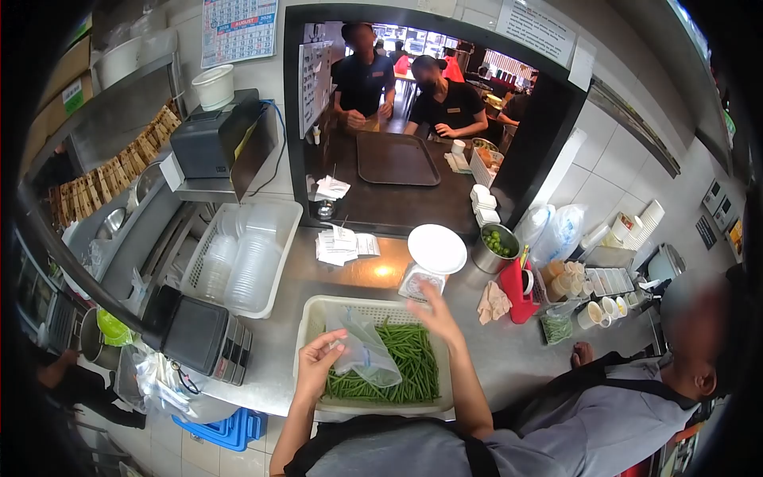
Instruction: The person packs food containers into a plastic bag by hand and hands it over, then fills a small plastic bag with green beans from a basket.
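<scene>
Pinched in my left hand [322, 356] is a clear plastic bag [369, 358], which hangs over the green beans [413, 378]. The beans lie in a cream plastic basket [447, 397] in front of me on the steel counter. My right hand [433, 310], slightly blurred, is raised over the basket's far right side with its fingers apart and nothing visible in it. Just beyond it stands a small scale [421, 283] with a round white plate [437, 249] on top. Whether the fingertips touch the scale cannot be made out.
To the left are a basket of clear containers [253, 266] and a black device [199, 330]. Paper slips [346, 245] and a pot of limes [494, 245] sit further back. A dark tray [397, 159] lies in the pass window. A co-worker [604, 397] stands close on my right.
</scene>
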Demonstrator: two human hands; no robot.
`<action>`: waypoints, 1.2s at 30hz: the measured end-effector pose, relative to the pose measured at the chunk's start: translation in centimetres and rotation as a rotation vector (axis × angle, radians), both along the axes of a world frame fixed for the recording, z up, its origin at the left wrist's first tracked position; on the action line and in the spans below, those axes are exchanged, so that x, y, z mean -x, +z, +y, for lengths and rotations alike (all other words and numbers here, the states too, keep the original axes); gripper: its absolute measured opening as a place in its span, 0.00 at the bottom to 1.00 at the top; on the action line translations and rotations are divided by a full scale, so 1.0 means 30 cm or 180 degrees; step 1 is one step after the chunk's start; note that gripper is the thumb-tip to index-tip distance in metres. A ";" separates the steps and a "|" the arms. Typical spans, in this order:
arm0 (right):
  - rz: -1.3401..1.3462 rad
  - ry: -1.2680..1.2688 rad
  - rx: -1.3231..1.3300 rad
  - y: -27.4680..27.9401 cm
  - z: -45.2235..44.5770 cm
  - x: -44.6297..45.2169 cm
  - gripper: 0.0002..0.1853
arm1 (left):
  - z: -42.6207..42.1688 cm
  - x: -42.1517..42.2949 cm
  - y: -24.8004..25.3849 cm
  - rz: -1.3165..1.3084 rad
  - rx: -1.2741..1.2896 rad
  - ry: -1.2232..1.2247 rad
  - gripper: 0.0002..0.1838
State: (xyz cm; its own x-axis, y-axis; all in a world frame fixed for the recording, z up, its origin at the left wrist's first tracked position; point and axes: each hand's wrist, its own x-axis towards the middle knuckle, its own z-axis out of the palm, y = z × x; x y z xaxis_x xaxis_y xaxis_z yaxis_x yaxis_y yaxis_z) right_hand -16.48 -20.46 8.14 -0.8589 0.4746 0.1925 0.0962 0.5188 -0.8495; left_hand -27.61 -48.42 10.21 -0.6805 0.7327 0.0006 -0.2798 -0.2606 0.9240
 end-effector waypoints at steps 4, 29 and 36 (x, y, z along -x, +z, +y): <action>0.0278 0.1507 -0.0207 0.294 -0.327 -0.128 0.44 | 0.002 -0.038 0.082 -0.0994 -0.0336 -0.0078 0.23; 0.0289 0.1817 0.0345 0.316 -0.371 -0.097 0.15 | -0.029 -0.094 0.246 0.2416 0.0555 0.0640 0.04; 0.1228 0.1980 0.2727 0.256 -0.364 -0.086 0.05 | -0.069 -0.051 0.156 0.1945 0.0353 0.0037 0.04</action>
State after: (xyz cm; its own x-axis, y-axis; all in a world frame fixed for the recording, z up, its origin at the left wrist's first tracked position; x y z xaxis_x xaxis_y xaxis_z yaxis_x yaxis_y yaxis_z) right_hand -13.91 -31.39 15.81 -0.9458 0.0878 0.3126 -0.3217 -0.3837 -0.8656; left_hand -26.09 -50.48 14.90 -0.5892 0.7432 0.3170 0.3106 -0.1538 0.9380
